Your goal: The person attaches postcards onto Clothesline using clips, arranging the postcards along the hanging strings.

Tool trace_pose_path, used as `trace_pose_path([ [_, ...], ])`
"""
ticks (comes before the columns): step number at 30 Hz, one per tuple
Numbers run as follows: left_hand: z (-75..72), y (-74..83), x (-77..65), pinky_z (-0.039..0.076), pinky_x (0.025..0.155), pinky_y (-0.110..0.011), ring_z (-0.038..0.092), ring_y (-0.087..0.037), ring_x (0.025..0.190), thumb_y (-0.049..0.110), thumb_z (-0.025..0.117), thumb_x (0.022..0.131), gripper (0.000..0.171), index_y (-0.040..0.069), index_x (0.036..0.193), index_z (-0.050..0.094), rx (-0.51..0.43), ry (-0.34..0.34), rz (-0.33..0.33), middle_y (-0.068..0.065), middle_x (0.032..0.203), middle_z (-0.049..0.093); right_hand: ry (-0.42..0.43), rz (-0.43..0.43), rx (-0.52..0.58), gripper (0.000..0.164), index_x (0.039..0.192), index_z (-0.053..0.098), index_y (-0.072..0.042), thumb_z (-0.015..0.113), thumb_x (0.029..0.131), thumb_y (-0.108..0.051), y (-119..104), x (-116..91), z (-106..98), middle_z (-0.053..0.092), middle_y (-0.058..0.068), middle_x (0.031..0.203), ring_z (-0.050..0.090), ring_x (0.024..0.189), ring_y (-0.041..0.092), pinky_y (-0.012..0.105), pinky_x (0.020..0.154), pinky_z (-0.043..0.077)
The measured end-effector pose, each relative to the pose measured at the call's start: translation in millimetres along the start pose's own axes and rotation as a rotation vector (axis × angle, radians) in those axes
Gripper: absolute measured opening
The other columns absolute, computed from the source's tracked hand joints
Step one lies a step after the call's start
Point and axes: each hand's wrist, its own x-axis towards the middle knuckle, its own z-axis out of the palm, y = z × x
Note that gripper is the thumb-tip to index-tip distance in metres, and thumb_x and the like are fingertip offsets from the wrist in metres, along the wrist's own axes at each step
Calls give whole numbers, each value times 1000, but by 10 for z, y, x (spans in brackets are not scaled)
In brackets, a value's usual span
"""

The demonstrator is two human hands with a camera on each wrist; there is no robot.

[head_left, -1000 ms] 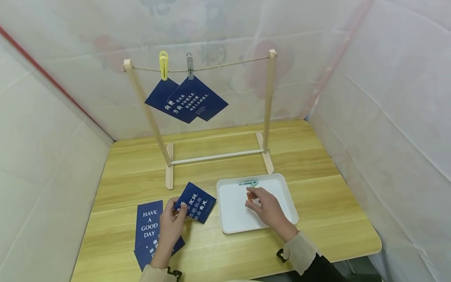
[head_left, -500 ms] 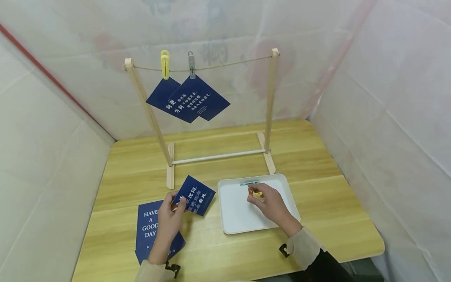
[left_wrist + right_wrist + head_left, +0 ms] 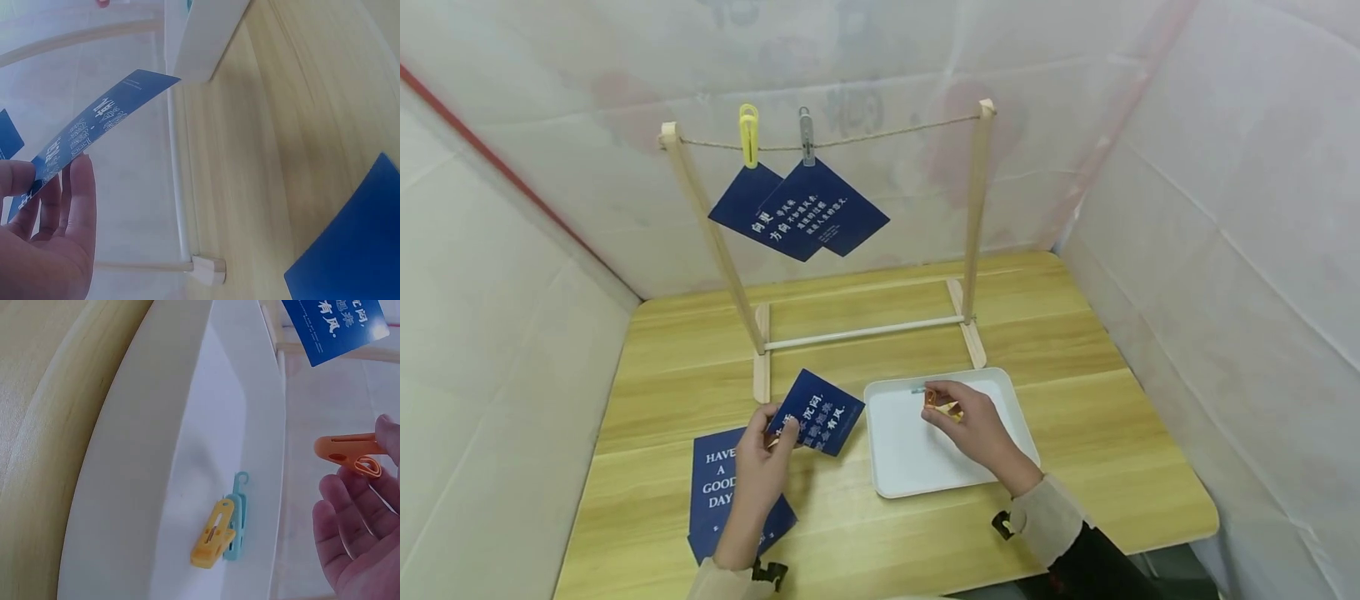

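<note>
Your L hand [image 3: 765, 467] has its grip pinched on the blue card [image 3: 816, 412], thumb and fingers at one corner, card lifted off the bench [image 3: 880, 533] just left of the white tray [image 3: 895, 479]. R hand [image 3: 973, 429] is over the tray, grip closed on the orange clip [image 3: 350, 452] w/ the fingertips; the other fingers are loose. Two more clips lie touching in the tray: a yellow clip [image 3: 212, 535] and a teal clip [image 3: 236, 515]. More blue cards [image 3: 718, 492] sit on the bench under your L wrist.

To do this bit well, I'd say: slide the R fingers back to the tail end of the orange clip so you can squeeze it open; right now the hold looks more like a carry than a squeeze. Keep the card's free corner pointing up and clear of your L fingertips so the clip can bite there. On the string [image 3: 880, 137] of the rack [image 3: 973, 217], the yellow peg [image 3: 748, 135] and grey peg [image 3: 806, 136] already hold two hung cards [image 3: 801, 210] at the left; the stretch to their right is bare, so aim there w/ card and clip together.
</note>
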Motion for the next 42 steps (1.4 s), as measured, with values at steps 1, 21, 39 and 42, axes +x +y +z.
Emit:
trace_pose_path([
  [1, 0, -2, -7, 59, 67, -31, 61, -40, 82, 0, 55, 94, 18, -8, 110, 53, -1, 2, -1, -22, 101, 57, 1, 5, 5, 43, 123, 59, -16, 69, 86, -37, 1, -4, 0, 64, -9, 99, 59, 89, 6, 32, 64, 55],
  [21, -15, -244, -75, 58, 64, -28, 62, -29, 82, 9, 58, 95, 20, 1, 113, 56, 16, 31, -16, -14, 103, 58, 5, -19, 55, 40, 123, 59, -19, 68, 87, -36, 3, 41, 0, 63, -11, 100, 59, 89, 5, 30, 63, 55],
  [39, 74, 33, 11, 58, 69, -42, 62, -39, 85, -8, 50, 93, 17, -10, 110, 53, 31, -7, 58, -25, 100, 60, -35, -126, -23, 39, 127, 55, -9, 64, 91, -21, 2, 148, -146, 62, -5, 104, 58, 92, 8, 28, 64, 55],
  [42, 88, 79, 40, 58, 67, -43, 62, -40, 83, -8, 50, 93, 16, -10, 109, 54, 24, 4, 81, -25, 97, 60, -37, -150, -16, 39, 129, 53, -10, 63, 92, -20, -24, 197, -205, 62, -4, 104, 59, 93, 9, 28, 65, 55],
])
